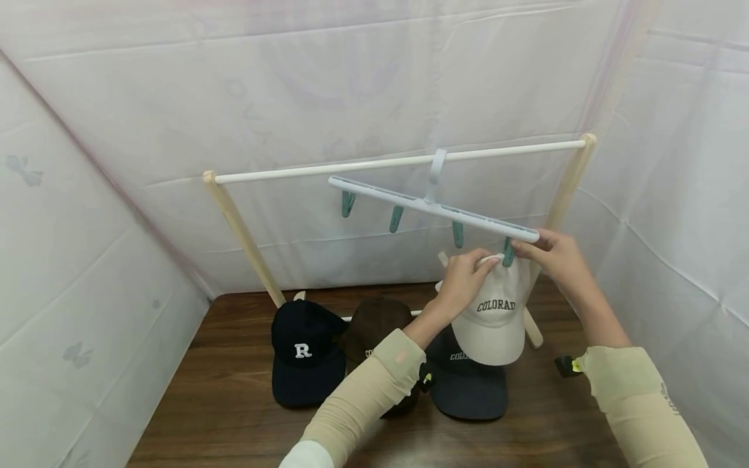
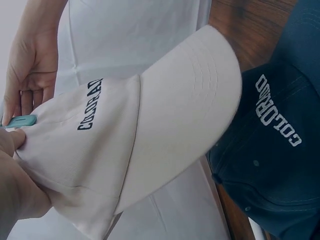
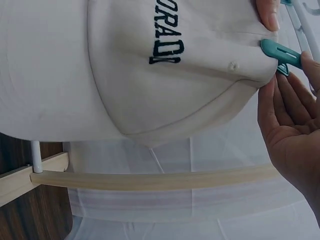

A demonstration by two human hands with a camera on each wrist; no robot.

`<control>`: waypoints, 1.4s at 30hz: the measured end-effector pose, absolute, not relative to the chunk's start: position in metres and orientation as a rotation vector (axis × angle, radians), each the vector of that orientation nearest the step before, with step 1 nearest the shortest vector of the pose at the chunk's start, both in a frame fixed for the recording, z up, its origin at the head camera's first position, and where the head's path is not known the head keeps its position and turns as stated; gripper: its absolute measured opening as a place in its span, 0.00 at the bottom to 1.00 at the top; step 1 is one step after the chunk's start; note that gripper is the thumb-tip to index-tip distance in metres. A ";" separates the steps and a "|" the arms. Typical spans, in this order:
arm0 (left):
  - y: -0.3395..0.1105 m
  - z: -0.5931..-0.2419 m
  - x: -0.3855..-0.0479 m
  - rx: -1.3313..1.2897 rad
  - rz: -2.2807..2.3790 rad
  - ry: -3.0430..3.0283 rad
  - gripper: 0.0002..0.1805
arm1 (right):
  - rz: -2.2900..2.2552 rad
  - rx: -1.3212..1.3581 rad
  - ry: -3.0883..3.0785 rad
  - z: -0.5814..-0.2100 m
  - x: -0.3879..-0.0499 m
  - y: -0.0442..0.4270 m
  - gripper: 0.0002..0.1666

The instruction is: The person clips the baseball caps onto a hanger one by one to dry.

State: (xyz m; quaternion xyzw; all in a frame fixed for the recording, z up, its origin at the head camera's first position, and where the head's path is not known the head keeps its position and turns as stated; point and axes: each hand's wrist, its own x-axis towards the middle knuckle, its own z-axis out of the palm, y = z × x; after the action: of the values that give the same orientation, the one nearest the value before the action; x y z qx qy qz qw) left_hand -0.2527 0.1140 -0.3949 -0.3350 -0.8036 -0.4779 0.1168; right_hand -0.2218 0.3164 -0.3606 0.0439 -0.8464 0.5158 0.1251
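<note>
By the right hand (image 1: 556, 257), the upper part of the clip (image 1: 508, 253) is pinched between thumb and fingers, a grip that appears suited to working the clip's legs. By the left hand (image 1: 465, 278), the top of the white cap (image 1: 491, 331) is pinched with the thumb in front; the fingers behind are hidden in the left wrist view. The cap is held crown up and brim down, presumably so that its cloth is presented to the clip. One clip leg is seen over the cloth; whether the cap's weight is borne by the clip cannot be told.

The hanger (image 1: 404, 199) is hung by its hook (image 1: 436, 168) from the rail (image 1: 328, 170) and is tilted down toward the right hand, probably because that end is loaded. The rail is carried by wooden posts (image 1: 242, 237). Below, the navy cap (image 1: 304, 325), brown cap (image 1: 380, 315) and grey cap (image 1: 468, 393) are set in a row on the table (image 1: 216, 364), apparently for easy reach.
</note>
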 end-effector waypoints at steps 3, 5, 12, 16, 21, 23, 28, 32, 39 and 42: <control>0.114 -0.395 -0.253 -0.989 -1.397 -2.367 0.16 | 1.501 0.133 -2.457 -0.360 -0.221 0.315 0.30; 0.113 -0.394 -0.254 -0.996 -1.395 -2.388 0.17 | 1.491 0.126 -2.458 -0.360 -0.221 0.314 0.30; 0.107 -0.392 -0.255 -0.996 -1.408 -2.446 0.17 | 1.507 0.134 -2.412 -0.358 -0.221 0.311 0.28; 0.104 -0.393 -0.257 -0.991 -1.396 -2.447 0.17 | 1.482 0.154 -2.404 -0.357 -0.222 0.311 0.26; 0.101 -0.395 -0.259 -0.992 -1.395 -2.440 0.17 | 1.461 0.146 -2.407 -0.358 -0.225 0.312 0.27; 0.099 -0.396 -0.259 -0.987 -1.400 -2.439 0.17 | 1.470 0.147 -2.400 -0.358 -0.226 0.313 0.28; 0.094 -0.396 -0.260 -0.968 -1.436 -2.441 0.17 | 1.455 0.174 -2.392 -0.357 -0.230 0.315 0.27; 0.090 -0.395 -0.261 -0.976 -1.450 -2.433 0.18 | 1.385 0.172 -2.422 -0.356 -0.233 0.319 0.27; 0.082 -0.395 -0.262 -0.953 -1.422 -2.438 0.17 | 1.288 0.097 -2.506 -0.355 -0.238 0.322 0.29; 0.078 -0.397 -0.263 -0.944 -1.420 -2.439 0.16 | 1.299 0.103 -2.517 -0.355 -0.239 0.323 0.30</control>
State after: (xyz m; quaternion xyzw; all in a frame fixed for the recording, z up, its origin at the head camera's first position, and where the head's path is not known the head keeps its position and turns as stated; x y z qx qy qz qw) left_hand -0.2625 0.0784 -0.3972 -0.3161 -0.8167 -0.4756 0.0827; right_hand -0.2386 0.3226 -0.3546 0.0359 -0.8776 0.4528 0.1530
